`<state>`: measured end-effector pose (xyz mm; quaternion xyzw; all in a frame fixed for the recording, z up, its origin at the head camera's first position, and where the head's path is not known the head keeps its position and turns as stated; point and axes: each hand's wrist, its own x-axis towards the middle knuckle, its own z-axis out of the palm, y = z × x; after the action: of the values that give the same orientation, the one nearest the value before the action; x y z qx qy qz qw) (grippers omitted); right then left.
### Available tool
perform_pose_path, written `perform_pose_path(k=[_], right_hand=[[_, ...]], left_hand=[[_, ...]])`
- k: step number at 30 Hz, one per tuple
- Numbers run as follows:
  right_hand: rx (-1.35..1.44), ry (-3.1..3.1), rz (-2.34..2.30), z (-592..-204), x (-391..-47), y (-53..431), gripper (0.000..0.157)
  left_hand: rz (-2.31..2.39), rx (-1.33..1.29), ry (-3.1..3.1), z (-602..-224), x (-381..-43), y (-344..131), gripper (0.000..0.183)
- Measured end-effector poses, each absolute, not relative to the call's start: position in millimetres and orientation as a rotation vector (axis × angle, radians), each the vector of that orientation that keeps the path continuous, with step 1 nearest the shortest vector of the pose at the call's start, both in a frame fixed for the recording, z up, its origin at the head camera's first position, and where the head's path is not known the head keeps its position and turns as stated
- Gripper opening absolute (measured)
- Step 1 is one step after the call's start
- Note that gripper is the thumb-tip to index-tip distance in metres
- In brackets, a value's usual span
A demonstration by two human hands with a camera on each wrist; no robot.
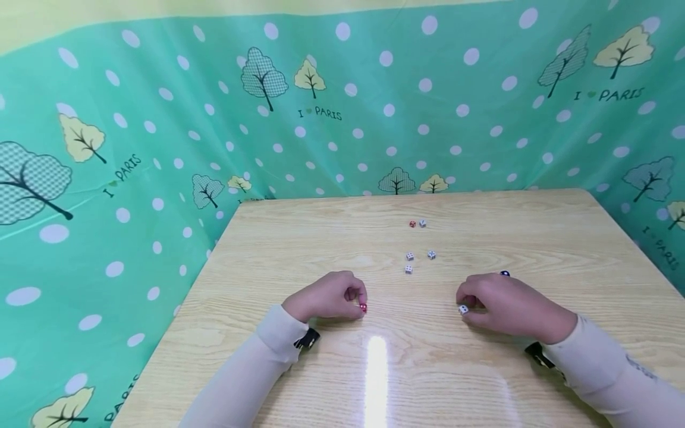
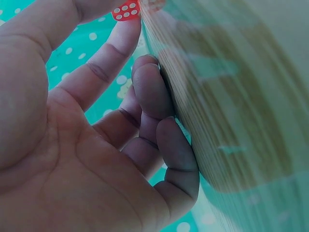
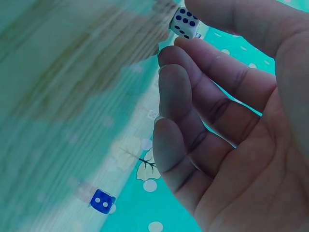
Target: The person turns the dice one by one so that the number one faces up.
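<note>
Between thumb and index finger my left hand (image 1: 330, 296) pinches a red die (image 1: 363, 308) at the tabletop. In the left wrist view that red die (image 2: 126, 10) shows six white pips, and the other fingers curl against the wood. My right hand (image 1: 505, 306) pinches a white die (image 1: 463, 309) the same way; in the right wrist view the white die (image 3: 185, 22) has dark pips. Just beyond the right hand's knuckles lies a blue die (image 1: 505, 273), partly covered by the hand, seen fully as a blue die (image 3: 102, 201) in the right wrist view.
Three white dice (image 1: 409, 257) sit mid-table between and beyond the hands. Farther back, a small red die (image 1: 412, 224) rests beside another white die (image 1: 423, 223). The wooden table (image 1: 299, 232) is backed by a green dotted cloth (image 1: 342, 77). Light glares near the front.
</note>
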<state>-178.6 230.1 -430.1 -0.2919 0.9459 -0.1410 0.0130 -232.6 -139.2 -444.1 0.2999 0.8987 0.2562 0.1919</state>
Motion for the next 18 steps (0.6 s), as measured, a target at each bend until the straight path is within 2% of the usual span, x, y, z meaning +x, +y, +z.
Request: perform_pose_path(k=[18], right_hand=[[-0.904,2.905,-0.471,-429.4,-179.3,230.6,0.019]], left_hand=[[0.738,0.823,2.504,-441.6,-230.0,-137.5,0.014]])
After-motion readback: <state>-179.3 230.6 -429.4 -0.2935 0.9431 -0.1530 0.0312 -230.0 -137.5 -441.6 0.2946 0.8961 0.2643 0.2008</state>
